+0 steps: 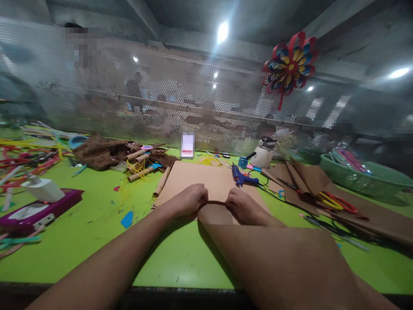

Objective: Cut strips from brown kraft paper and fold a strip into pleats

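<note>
Both hands grip the far edge of a long sheet of brown kraft paper, which runs toward me over the table's near edge and covers part of my right forearm. My left hand has its fingers pinched at the left end of that edge. On the right end, my right hand is closed in the same way. Between them the edge looks narrowly folded or rolled. Under the hands lies a flat tan board. A blue glue gun rests just beyond my right hand.
On the green table are a purple power strip with a white plug, paper rolls and coloured pipe cleaners at left. To the right lie scissors, brown paper and a green basket. A white jug stands behind.
</note>
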The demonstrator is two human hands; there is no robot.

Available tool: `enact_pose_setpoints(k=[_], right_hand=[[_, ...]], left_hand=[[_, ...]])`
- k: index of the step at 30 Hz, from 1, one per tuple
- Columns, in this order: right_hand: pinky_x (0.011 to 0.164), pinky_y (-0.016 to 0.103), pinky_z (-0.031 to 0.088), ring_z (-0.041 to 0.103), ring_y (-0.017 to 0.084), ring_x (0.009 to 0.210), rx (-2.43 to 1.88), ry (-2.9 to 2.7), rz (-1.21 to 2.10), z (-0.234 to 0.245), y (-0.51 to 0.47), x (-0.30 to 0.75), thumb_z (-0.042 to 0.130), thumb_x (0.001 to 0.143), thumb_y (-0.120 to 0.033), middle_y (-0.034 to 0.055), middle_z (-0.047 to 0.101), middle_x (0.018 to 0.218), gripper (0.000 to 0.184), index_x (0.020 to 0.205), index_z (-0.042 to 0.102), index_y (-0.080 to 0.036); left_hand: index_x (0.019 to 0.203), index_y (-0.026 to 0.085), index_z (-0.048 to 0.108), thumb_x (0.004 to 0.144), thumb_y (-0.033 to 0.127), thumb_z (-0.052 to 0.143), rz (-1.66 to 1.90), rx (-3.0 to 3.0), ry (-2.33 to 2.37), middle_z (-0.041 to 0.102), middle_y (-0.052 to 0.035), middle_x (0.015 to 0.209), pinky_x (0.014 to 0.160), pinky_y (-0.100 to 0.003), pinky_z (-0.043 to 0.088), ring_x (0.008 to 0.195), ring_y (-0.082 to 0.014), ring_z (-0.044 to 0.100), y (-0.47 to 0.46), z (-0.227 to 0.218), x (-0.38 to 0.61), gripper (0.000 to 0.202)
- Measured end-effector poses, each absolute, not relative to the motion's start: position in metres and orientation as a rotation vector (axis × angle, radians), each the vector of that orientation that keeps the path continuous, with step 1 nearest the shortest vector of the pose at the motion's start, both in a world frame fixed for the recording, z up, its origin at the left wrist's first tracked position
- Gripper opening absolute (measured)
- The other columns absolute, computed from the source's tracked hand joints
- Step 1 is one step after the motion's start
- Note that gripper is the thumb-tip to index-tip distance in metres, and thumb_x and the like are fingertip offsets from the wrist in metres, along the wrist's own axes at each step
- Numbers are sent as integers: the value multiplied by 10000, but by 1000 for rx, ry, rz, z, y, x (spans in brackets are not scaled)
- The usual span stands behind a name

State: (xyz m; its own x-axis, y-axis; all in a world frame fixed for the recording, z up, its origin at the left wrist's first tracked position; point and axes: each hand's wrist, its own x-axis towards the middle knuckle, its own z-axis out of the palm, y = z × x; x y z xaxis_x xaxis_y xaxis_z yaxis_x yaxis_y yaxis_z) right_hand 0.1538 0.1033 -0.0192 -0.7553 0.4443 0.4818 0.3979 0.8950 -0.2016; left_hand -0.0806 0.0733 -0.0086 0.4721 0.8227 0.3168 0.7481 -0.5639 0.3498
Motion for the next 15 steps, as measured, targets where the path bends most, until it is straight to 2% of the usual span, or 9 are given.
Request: enact_pose_setpoints(k=[10,15], right_hand=[[600,262,348,450,157,722,-575,-2593,-167,-22,99,153,500,793,-95,61,519,730,145,681,579,-143],[622,291,344,430,183,740,-566,-2602,-396,-23,96,150,479,811,-107,83,531,749,141,714,577,-138]], left_hand=[[673,155,630,619,81,525,573,2604,1369,544,-42,720,563,-242,330,622,-141,477,52,11,-80,139],[716,155,678,581,79,494,577,2480,1440,596,-62,758,610,-256,348,677,-164,506,50,19,-78,240]])
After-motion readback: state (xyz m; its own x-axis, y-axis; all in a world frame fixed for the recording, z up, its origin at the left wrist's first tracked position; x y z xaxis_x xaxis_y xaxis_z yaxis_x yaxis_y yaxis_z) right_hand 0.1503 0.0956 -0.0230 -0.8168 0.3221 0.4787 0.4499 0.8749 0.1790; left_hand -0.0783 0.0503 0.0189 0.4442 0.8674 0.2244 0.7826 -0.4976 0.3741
